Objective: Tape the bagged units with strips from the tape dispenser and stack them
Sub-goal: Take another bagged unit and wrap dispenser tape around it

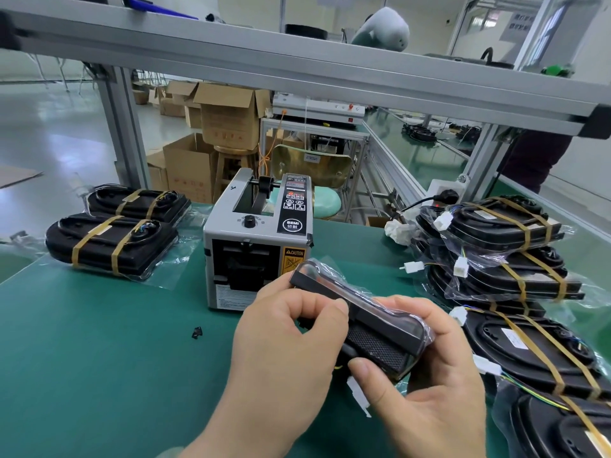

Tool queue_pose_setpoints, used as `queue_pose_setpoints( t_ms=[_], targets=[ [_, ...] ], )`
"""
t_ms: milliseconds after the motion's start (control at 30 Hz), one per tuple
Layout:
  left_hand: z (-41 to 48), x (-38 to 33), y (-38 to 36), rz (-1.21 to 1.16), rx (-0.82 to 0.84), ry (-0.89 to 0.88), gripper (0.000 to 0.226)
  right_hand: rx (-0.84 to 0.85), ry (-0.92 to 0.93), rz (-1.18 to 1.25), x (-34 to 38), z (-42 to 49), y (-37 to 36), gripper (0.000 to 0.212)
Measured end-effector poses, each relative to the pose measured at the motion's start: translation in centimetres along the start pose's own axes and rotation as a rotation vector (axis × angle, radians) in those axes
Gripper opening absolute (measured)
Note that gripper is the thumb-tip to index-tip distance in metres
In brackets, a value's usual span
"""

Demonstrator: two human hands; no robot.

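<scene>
A black unit in a clear plastic bag (363, 312) is held on edge above the green mat, just in front of the grey tape dispenser (258, 239). My left hand (284, 345) grips its near left side with curled fingers. My right hand (426, 368) wraps round its right end, thumb underneath. Two taped units (109, 242) lie at the far left, one behind the other. A pile of bagged units bound with tan strips (509, 259) fills the right side.
A small black scrap (197, 332) lies on the green mat (99, 342). An aluminium frame beam (297, 64) crosses overhead. Cardboard boxes (228, 117), a stool and a chair stand beyond the bench. White connectors (461, 267) stick out from the right pile.
</scene>
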State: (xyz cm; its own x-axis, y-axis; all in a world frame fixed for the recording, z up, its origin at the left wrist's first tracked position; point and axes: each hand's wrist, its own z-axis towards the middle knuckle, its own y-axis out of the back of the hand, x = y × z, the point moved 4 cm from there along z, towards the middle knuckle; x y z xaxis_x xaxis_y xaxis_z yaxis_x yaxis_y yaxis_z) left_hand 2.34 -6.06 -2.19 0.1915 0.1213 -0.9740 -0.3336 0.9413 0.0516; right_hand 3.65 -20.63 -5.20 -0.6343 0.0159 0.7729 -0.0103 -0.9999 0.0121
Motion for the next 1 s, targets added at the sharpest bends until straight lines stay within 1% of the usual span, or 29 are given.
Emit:
queue_pose_setpoints(
  t_ms=[233, 333, 400, 467, 533, 600, 667, 700, 767, 900, 933, 1000],
  targets=[
    [0.0, 0.0, -0.3, 0.050, -0.087, -0.039, 0.015, 0.001, 0.000, 0.006, 0.1, -0.1, -0.1, 0.064],
    [-0.1, 0.4, -0.4, 0.075, -0.100, -0.023, 0.013, 0.001, -0.001, 0.018, 0.2, -0.1, -0.2, 0.065],
    [-0.1, 1.0, -0.2, 0.092, -0.136, 0.015, 0.019, -0.006, -0.007, 0.028, 0.1, -0.1, -0.2, 0.065],
    [-0.1, 1.5, 0.1, 0.084, -0.177, 0.070, 0.037, -0.017, -0.015, 0.036, 0.1, -0.1, 0.0, 0.065],
    [0.2, 1.7, -0.1, -0.009, -0.127, 0.118, 0.057, -0.017, -0.017, 0.025, 0.1, -0.1, 0.0, 0.065],
    [1.0, 2.2, -0.5, -0.222, 0.014, 0.183, 0.073, 0.001, -0.020, -0.012, 0.2, -0.1, -0.1, 0.065],
    [1.7, 2.4, -0.9, -0.374, 0.139, 0.226, 0.071, 0.015, -0.022, -0.057, 0.3, -0.1, -0.2, 0.065],
    [2.0, 2.4, -0.9, -0.378, 0.170, 0.208, 0.068, 0.011, -0.022, -0.067, 0.3, 0.0, -0.2, 0.065],
    [2.4, 2.3, -0.7, -0.315, 0.172, 0.140, 0.063, -0.002, -0.017, -0.055, 0.3, 0.1, 0.0, 0.066],
    [2.8, 1.9, 0.1, -0.097, 0.158, 0.019, 0.052, -0.004, -0.011, -0.012, 0.7, 0.5, 0.3, 0.064],
    [3.0, 1.5, 0.5, -0.020, 0.156, -0.038, 0.051, -0.010, -0.006, 0.023, 0.8, 0.5, 0.3, 0.063],
    [3.2, 0.0, 1.0, 0.232, 0.213, -0.250, 0.056, -0.021, -0.001, 0.101, 1.0, 0.6, 0.3, 0.063]
  ],
)
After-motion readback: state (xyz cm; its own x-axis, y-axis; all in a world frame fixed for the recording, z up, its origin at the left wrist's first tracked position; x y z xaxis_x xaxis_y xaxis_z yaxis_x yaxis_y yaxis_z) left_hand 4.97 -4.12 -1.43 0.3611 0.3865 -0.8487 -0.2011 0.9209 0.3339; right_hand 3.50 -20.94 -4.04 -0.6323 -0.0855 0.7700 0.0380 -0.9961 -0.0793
